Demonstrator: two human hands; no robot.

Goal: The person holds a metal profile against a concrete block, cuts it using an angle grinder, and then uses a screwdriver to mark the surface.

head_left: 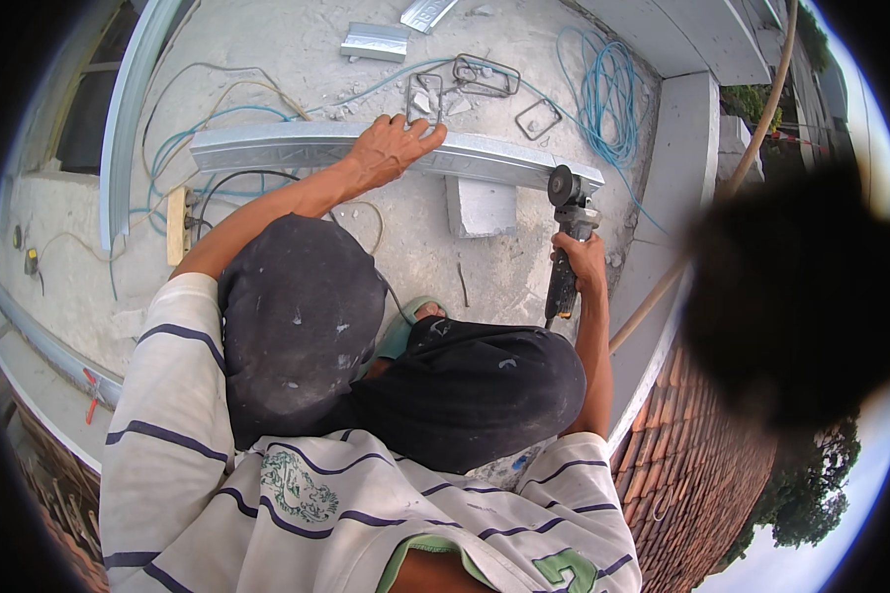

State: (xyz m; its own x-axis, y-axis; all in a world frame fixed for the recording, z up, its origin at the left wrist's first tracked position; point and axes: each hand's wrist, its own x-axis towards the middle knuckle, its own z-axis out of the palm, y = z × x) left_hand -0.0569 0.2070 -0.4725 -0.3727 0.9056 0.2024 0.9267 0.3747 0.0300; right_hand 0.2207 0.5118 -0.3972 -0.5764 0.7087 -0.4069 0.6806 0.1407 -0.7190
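Observation:
A long galvanised metal channel (494, 156) lies crosswise in front of me, its right part over a pale grey block (481, 210). My left hand (386, 151) grips the channel's top edge left of the middle, fingers curled over it. In my right hand (580, 255), closed around the body, is an angle grinder (567, 272). Its disc (565, 185) is at the channel's right end; whether it touches the metal, I cannot tell. The grinder's cord runs down out of sight behind my bent leg.
Coiled blue hose (608, 99), wire rectangles (487, 76), short metal offcuts (374, 41), cables and rubble lie beyond the channel. Red-handled tool (92, 395) is at left. A pole (752, 148), ledge edge and tiled roof (682, 465) are at right. A blurred dark shape hides part of the right.

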